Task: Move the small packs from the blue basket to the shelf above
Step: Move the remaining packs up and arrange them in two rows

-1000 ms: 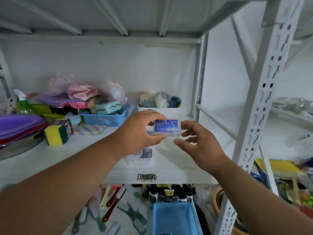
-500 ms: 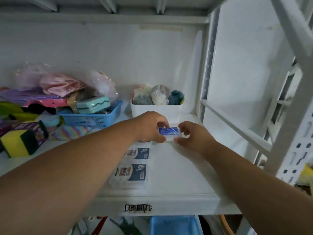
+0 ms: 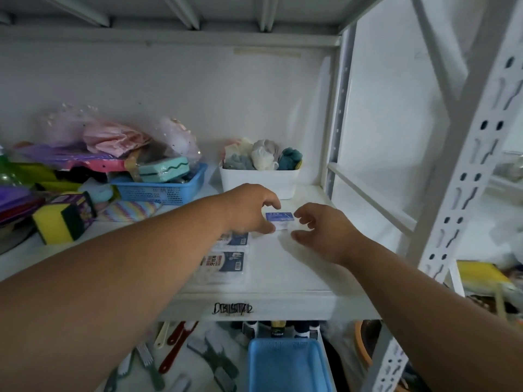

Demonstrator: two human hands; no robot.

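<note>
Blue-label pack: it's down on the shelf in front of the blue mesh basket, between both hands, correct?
Not quite. The head view shows the blue-label pack on the shelf between the left hand and right hand, but in front of the white bin.

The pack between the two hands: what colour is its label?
Blue with white print, on the pack; head view.

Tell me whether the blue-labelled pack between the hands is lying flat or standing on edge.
Flat: the pack lies label-up on the shelf before the white bin.
</note>
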